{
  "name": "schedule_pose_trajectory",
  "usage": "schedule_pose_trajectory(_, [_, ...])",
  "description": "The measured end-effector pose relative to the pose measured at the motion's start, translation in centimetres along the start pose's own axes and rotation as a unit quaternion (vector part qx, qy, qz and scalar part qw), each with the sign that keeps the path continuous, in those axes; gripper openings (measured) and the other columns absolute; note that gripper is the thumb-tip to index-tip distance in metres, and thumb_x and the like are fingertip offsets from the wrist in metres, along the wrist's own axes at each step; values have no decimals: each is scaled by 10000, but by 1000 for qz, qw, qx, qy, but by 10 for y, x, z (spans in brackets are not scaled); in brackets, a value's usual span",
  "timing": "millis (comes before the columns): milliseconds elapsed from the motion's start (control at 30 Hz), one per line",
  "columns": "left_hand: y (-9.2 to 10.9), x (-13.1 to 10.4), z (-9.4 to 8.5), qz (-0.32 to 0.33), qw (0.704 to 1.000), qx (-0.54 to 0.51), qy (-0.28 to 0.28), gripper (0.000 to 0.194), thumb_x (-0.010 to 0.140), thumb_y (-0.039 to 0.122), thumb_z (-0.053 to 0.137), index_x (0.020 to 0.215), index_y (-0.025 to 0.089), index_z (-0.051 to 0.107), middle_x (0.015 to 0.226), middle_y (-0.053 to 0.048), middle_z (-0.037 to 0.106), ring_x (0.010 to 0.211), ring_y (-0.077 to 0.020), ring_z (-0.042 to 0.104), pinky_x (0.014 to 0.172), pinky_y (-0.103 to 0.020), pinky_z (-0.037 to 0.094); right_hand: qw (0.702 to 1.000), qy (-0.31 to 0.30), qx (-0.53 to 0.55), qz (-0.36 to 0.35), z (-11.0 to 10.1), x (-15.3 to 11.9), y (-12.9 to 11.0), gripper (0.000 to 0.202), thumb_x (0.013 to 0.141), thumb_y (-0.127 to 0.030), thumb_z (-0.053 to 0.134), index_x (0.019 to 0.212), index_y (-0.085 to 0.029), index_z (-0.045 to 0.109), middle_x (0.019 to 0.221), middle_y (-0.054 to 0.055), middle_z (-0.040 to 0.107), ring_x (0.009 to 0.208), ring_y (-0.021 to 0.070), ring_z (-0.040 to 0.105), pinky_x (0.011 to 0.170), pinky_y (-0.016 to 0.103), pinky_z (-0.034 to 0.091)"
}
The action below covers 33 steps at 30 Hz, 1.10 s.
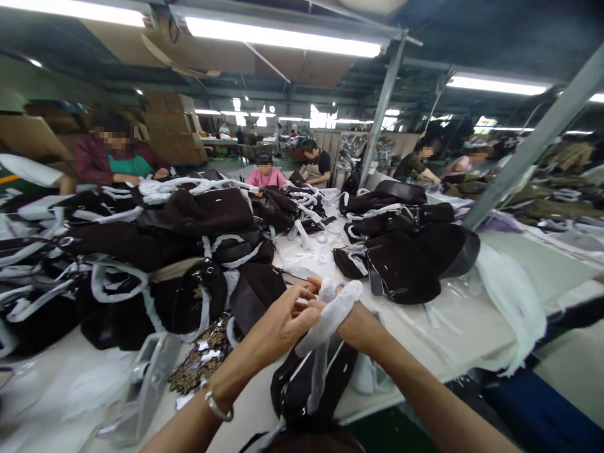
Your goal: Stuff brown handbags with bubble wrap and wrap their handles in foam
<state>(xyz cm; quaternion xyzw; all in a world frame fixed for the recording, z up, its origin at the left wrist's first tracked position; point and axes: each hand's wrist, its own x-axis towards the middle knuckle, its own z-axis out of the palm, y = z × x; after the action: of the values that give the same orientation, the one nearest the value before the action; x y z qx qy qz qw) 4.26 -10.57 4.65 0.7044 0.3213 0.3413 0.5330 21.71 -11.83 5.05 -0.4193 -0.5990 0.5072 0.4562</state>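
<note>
A dark brown handbag [340, 374] stands at the table's near edge, right in front of me. Its handle [330, 321] is wrapped in white padding and arches up between my hands. My left hand [293, 314] has its fingers bent and pinched at the wrapping near the top of the handle. My right hand [357, 324] is closed around the far side of the handle, most of its fingers hidden by the white wrap. Beside my left forearm lies a piece of patterned brown cloth [201, 362] with white scraps on it.
Piles of dark bags [207, 211] with white-wrapped handles cover the left side. More bags [401, 264] lie on the right. A grey tape dispenser-like stand [141, 384] sits at front left, white sheeting [512, 308] at right. Co-workers sit beyond; a metal post [533, 138] slants at right.
</note>
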Motion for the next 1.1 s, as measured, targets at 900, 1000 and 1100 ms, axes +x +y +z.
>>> schedule_pose_trajectory(900, [-22,-18,-13,-127,986,60,90,609,838,680,496,1243,238,598,1232,-102,637,1147,-305,581,1010,-402,445,783,147,596,103,2,47,42,303,826,-426,724,723,-182,577,561,-48,579,580,122,584,778,335,540])
schedule_pose_trajectory(1000, [1,5,12,-196,978,-75,-4,669,788,719,558,1233,220,573,813,-55,659,638,-186,603,579,-274,492,751,165,628,117,-9,53,27,398,898,-501,611,674,-181,538,508,-37,553,533,130,567,716,339,549])
schedule_pose_trajectory(1100, [4,11,26,-274,957,-93,-31,668,736,726,625,1150,204,581,534,61,440,394,-69,291,395,-189,233,657,134,728,144,-33,56,20,400,988,-443,482,687,-180,513,447,-70,467,441,88,482,561,238,491])
